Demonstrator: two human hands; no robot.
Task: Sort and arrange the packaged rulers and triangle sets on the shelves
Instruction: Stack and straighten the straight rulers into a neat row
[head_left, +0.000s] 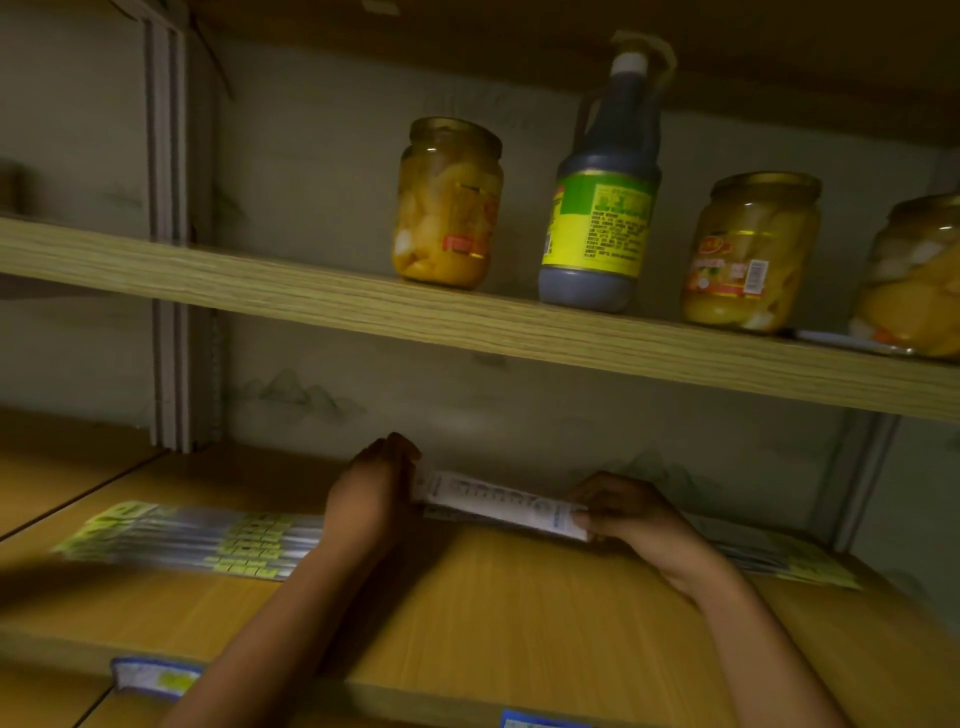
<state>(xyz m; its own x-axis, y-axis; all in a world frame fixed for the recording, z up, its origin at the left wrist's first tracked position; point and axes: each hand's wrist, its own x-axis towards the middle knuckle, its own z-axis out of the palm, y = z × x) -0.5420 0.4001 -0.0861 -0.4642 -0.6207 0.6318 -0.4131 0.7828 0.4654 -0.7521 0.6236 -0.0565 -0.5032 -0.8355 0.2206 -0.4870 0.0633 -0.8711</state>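
White ruler pack (501, 501) held over the lower shelf (493, 613), near its back edge, long axis running left to right along that edge. Left hand (371, 491) pinching the left end, right hand (621, 512) gripping the right end; both equally near, one per end. Stack of green-labelled ruler packs (208, 540) flat toward the left edge, another (779, 556) toward the right edge. Likely to be set down between them.

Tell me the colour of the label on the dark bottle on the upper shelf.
Green on top, yellow below, on the bottle, seen in the head view.
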